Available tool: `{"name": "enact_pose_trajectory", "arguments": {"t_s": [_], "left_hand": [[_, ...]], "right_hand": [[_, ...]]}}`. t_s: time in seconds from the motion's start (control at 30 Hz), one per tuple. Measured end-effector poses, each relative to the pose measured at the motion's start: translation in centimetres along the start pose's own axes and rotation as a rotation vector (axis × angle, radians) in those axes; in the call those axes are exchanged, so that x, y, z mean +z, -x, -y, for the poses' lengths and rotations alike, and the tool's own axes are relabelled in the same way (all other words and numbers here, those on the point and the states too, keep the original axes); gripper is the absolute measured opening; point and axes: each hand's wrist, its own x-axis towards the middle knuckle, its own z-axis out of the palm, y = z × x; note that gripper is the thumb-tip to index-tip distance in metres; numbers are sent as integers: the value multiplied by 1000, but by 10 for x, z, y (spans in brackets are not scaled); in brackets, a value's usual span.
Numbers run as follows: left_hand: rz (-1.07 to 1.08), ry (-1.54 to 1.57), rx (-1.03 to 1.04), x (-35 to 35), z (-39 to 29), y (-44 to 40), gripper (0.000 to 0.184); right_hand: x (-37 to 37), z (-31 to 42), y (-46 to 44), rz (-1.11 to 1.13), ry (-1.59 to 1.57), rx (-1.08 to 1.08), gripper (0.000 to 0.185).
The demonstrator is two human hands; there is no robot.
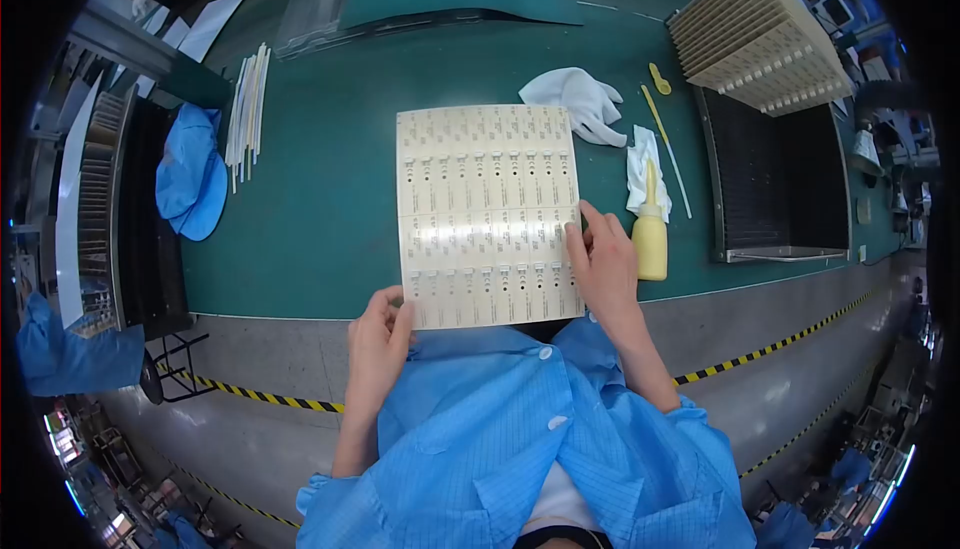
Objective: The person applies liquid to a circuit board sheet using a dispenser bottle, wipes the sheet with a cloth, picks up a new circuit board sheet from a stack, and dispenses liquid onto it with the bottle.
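Note:
A cream-coloured circuit board panel (488, 214), printed with repeating rows of small markings and parts, is held up in front of me over the table's near edge. My left hand (380, 334) grips its lower left corner, fingers behind and thumb at the edge. On the right edge, lower half, my right hand (605, 261) holds the same panel between thumb and fingers. Close beside my right hand stands a yellow squeeze bottle (651, 244) with a long nozzle, next to a crumpled white tissue (640, 174).
Behind the panel lies a white cloth (578, 99). At right, similar panels stand in a stack (765, 39) above a black rack (775, 184). A yellow-white stick (668, 154), thin white strips (247, 114), a blue cap (192, 171) and a left-hand rack (145, 219) surround the green table (320, 199).

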Motion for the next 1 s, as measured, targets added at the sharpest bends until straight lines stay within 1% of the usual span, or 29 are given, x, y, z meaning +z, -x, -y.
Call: {"name": "enact_pose_trajectory", "arguments": {"t_s": [0.03,0.1,0.17,0.2,0.27,0.33,0.37,0.43,0.47,0.53,0.57,0.6,0.67,0.73,0.8,0.9,0.97,1.0], "left_hand": [[-18,-133,48,0,-6,1,36],[-28,-238,72,2,-10,2,40],[-19,-349,105,3,-14,0,44],[2,-409,118,1,-15,-1,46],[37,-509,125,2,-20,-2,48],[66,-599,117,2,-27,-5,48],[33,-728,157,3,-29,-6,48],[-36,-980,236,6,-32,-6,47],[4,-902,247,7,-42,-6,47],[70,-745,265,9,-72,-14,46],[150,-588,409,15,-81,-21,45],[226,-430,549,23,-90,-29,45],[565,36,427,53,-110,-50,48],[516,345,498,96,-117,-65,52],[387,387,516,128,-126,-85,52],[806,788,307,138,-147,-94,49],[959,1115,120,143,-148,-93,44],[1020,1254,39,148,-141,-97,42]], "right_hand": [[-5,0,3,-23,27,-12,28],[-15,-1,9,-70,82,-35,29],[-23,-12,15,-317,152,-146,28],[-27,-23,19,-423,291,-161,38],[-47,-15,22,-443,-205,175,46],[-40,-37,30,-389,190,120,54],[-37,-47,33,-377,383,88,59],[-37,-50,35,-353,146,236,58],[-39,-56,37,-380,145,179,57],[-42,-71,40,-421,-173,238,55],[-43,-77,43,-432,-336,264,55],[-44,-81,45,-453,-491,232,53],[-43,-85,49,-493,-811,161,49],[-45,-86,56,-443,-963,173,47],[-46,-86,58,-424,-1060,190,46],[-48,-85,63,-441,-1088,212,46],[-51,-87,63,-458,-1078,180,46],[-53,-83,62,-466,-1100,200,45]]}}
